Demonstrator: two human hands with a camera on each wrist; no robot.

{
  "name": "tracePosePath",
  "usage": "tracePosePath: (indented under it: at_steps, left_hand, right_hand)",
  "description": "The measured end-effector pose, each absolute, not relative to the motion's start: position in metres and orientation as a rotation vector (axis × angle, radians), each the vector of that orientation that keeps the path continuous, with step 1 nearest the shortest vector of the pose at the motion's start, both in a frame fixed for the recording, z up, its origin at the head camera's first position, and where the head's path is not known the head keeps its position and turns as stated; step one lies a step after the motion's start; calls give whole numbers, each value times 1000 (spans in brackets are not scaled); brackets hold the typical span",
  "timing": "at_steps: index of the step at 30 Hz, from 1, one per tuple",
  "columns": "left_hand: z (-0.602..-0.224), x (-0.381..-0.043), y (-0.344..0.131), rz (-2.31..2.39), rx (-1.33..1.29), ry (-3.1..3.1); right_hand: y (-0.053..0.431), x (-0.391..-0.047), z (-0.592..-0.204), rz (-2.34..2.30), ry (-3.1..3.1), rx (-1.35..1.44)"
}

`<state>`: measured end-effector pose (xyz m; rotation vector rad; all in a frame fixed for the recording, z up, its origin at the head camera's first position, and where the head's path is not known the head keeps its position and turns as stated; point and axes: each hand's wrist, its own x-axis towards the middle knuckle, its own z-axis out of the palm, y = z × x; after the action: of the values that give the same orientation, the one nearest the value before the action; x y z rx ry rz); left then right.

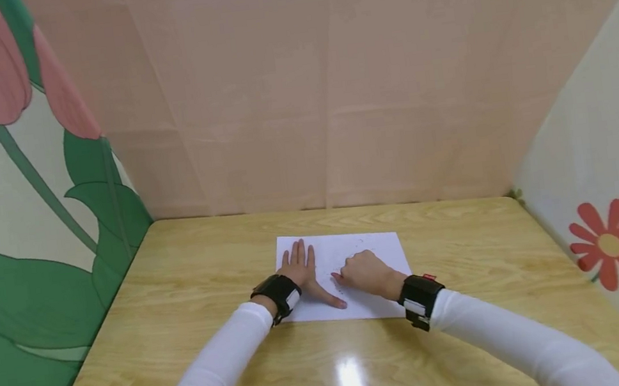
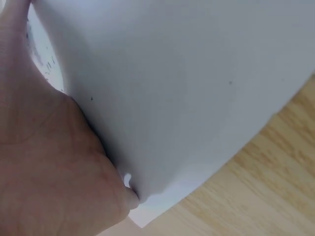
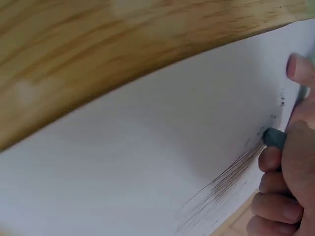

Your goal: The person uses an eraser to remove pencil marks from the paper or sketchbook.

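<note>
A white sheet of paper [image 1: 373,309] lies on the wooden table. My left hand [image 1: 302,274] rests on its left part with fingers spread and thumb stretched toward the right. In the left wrist view, the left hand [image 2: 54,147] covers part of the paper [image 2: 172,98]. My right hand [image 1: 367,273], fingers curled, grips a small dark teal eraser [image 3: 274,138] against the paper. A fan of thin dark pencil strokes [image 3: 229,184] runs from the eraser, with dark crumbs [image 3: 282,102] beside it. The left thumb [image 3: 301,70] shows near the right hand in the right wrist view.
The light wooden table [image 1: 202,264] extends around the paper on all sides. A beige cloth backdrop [image 1: 320,88] rises behind it. Flower-painted panels stand at the left [image 1: 24,279] and right [image 1: 588,152].
</note>
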<state>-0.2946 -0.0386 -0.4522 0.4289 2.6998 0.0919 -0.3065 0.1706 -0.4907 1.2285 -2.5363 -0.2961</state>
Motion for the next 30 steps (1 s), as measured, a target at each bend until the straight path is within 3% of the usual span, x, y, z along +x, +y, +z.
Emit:
tracePosePath:
  at_steps: [6, 11, 19, 30]
  left_hand:
    - [-458, -297, -38, 108, 395, 2689]
    - [-462, -296, -35, 161, 388, 2665]
    - [-461, -291, -33, 151, 413, 2653]
    - [-462, -292, -36, 161, 399, 2667]
  right_hand:
    - [199, -293, -487, -262, -2755, 1156]
    - [202, -301, -485, -14, -2725, 1078]
    - [205, -309, -478, 274, -2768, 1309]
    - [189, -300, -490, 393, -2699, 1247]
